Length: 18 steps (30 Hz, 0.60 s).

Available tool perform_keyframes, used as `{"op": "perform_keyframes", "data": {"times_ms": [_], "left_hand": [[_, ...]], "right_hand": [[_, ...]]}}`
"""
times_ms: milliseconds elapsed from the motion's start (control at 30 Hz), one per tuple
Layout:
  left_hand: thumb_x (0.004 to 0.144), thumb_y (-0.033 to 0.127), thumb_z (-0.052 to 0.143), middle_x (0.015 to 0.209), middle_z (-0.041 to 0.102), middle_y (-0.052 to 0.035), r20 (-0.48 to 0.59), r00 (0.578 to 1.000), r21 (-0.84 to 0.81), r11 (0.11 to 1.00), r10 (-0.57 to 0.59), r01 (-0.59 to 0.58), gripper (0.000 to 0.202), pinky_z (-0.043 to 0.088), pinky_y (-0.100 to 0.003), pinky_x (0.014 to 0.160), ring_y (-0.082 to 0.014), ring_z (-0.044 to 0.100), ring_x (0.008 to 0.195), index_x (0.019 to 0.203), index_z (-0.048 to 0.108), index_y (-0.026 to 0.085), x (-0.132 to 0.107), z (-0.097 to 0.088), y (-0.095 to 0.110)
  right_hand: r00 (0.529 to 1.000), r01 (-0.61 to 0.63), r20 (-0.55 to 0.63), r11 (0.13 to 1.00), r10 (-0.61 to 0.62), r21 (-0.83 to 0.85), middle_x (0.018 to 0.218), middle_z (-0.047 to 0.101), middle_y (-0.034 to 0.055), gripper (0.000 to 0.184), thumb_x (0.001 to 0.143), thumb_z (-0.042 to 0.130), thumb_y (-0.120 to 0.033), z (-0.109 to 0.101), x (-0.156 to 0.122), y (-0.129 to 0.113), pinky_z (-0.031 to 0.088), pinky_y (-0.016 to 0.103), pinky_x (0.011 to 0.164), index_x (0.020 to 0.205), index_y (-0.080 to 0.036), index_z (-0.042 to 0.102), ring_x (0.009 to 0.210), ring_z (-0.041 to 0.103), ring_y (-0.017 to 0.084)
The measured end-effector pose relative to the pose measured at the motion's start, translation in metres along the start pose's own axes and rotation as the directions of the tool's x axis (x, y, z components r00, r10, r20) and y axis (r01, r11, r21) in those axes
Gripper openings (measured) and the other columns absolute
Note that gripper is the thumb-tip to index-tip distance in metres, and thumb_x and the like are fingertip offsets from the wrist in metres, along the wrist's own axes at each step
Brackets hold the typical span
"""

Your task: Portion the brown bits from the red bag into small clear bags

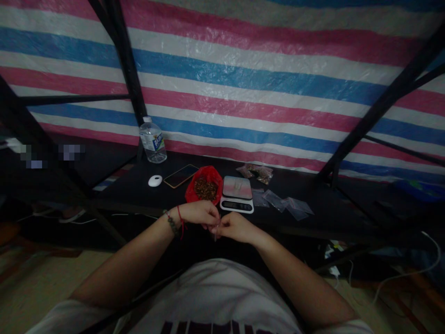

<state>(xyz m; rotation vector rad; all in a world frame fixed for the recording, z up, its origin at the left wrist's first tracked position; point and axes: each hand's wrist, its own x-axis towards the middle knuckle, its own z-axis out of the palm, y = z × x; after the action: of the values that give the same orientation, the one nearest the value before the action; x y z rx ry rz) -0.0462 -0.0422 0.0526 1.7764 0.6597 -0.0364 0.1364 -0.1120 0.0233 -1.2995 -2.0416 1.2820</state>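
My left hand (pixel 201 213) and my right hand (pixel 237 228) meet in front of the table's near edge, both with fingers pinched. Between their fingertips is a small clear plastic bag (pixel 216 234), mostly covered by the fingers; its contents cannot be made out. Just beyond my left hand, a red plastic bag (pixel 190 191) stands with its mouth wide, holding small brown dried pieces (pixel 206 189). Right of it sits a white digital scale (pixel 237 204) with a pale mark or reflection on its plate. Several flat clear zip bags (pixel 274 200) lie to the scale's right. Behind them are filled small bags (pixel 263 174).
On the dark table (pixel 121 195), a phone (pixel 181 176) and a white rounded object (pixel 155 181) lie left of the red bag. A large plastic bottle (pixel 153 141) stands behind them. Dark metal posts (pixel 127 65) frame a striped plastic sheet (pixel 236 83) at the back.
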Motion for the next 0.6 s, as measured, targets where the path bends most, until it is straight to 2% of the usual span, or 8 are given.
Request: {"op": "perform_keyframes", "data": {"times_ms": [100,233,333,433,533,600], "left_hand": [[0.072,0.031,0.063,0.065,0.066,-0.001,-0.068,0.998,-0.013,1.0,0.016,-0.017,0.019,0.047,-0.018,0.057,-0.0091,0.058,0.058,0.073,0.069,0.013,0.003,0.0,-0.001],[0.073,0.036,0.066,0.067,0.067,-0.001,-0.179,0.984,-0.069,0.997,0.008,-0.02,0.024,0.046,-0.018,0.057,-0.009,0.058,0.059,0.076,0.069,0.013,0.006,0.002,-0.002],[0.073,0.042,0.068,0.071,0.069,-0.0019,-0.192,0.981,-0.107,0.994,0.013,-0.034,0.029,0.047,-0.019,0.06,-0.0104,0.061,0.063,0.079,0.069,0.014,0.006,0.004,-0.002],[0.074,0.047,0.068,0.076,0.071,-0.0042,-0.187,0.982,-0.158,0.986,0.023,-0.053,0.035,0.047,-0.02,0.062,-0.012,0.065,0.069,0.082,0.067,0.013,0.006,0.005,-0.002],[0.077,0.05,0.065,0.08,0.072,-0.0068,-0.193,0.98,-0.183,0.979,0.051,-0.087,0.038,0.048,-0.02,0.064,-0.0129,0.066,0.073,0.084,0.066,0.013,0.005,0.005,0.0],[0.079,0.05,0.064,0.081,0.072,-0.0072,-0.202,0.976,-0.173,0.979,0.075,-0.111,0.038,0.048,-0.021,0.065,-0.0127,0.066,0.073,0.084,0.066,0.013,0.005,0.006,0.001]], "right_hand": [[1.0,0.002,-0.015,1.0,-0.002,0.006,0.062,0.063,0.0006,0.042,0.08,0.062,-0.053,-0.003,0.0,-0.001,0.032,0.022,0.052,0.075,-0.014,0.073,0.054,0.048,0.01],[0.994,0.003,-0.106,0.999,0.002,0.05,0.063,0.062,0.0012,0.039,0.081,0.062,-0.051,-0.006,0.003,0.003,0.033,0.022,0.053,0.073,-0.014,0.071,0.056,0.05,0.01],[0.991,-0.006,-0.13,0.993,0.022,0.12,0.061,0.059,0.0004,0.039,0.079,0.063,-0.052,-0.008,0.004,0.007,0.034,0.021,0.052,0.074,-0.013,0.07,0.054,0.048,0.01],[0.992,0.015,-0.126,0.965,0.019,0.261,0.064,0.06,0.0008,0.039,0.08,0.062,-0.052,-0.01,0.004,0.007,0.039,0.021,0.056,0.074,-0.014,0.068,0.057,0.052,0.01],[0.991,0.0,-0.123,0.91,0.056,0.414,0.066,0.061,0.0011,0.033,0.078,0.063,-0.046,-0.012,0.003,0.005,0.044,0.022,0.06,0.071,-0.014,0.065,0.06,0.056,0.01],[0.99,-0.017,-0.115,0.896,0.075,0.445,0.063,0.06,0.0007,0.028,0.075,0.063,-0.041,-0.014,0.003,0.005,0.044,0.022,0.06,0.066,-0.014,0.063,0.058,0.055,0.01]]}}
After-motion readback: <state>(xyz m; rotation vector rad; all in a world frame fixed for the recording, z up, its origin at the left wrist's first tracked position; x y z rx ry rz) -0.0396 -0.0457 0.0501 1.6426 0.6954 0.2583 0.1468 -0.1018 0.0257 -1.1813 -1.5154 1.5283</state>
